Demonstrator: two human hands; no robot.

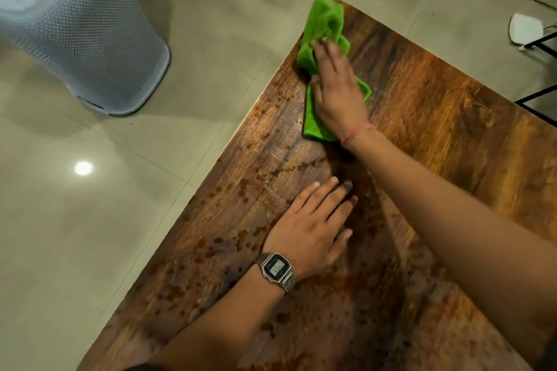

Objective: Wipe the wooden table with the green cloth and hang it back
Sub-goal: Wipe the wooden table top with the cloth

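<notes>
- Fingers of the right hand (pixel 337 93) lie flat, pressing the green cloth (pixel 324 39) onto the wooden table (pixel 452 129) near its far corner.
- Left hand (pixel 310 226) rests flat, bracing nearer the body.
- Spots remain nearward of the pressing palm; sweep there with steady pressure, keeping the cloth spread out.

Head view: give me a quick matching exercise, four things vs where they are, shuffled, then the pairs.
Things:
1. green cloth
2. left hand
3. wristwatch
4. grey mesh bin

Places:
A. on the tiled floor, left of the table
B. flat on the bare wooden table
C. under the right hand, near the far corner
D. on the left wrist

Pairs: 1-C, 2-B, 3-D, 4-A
</notes>
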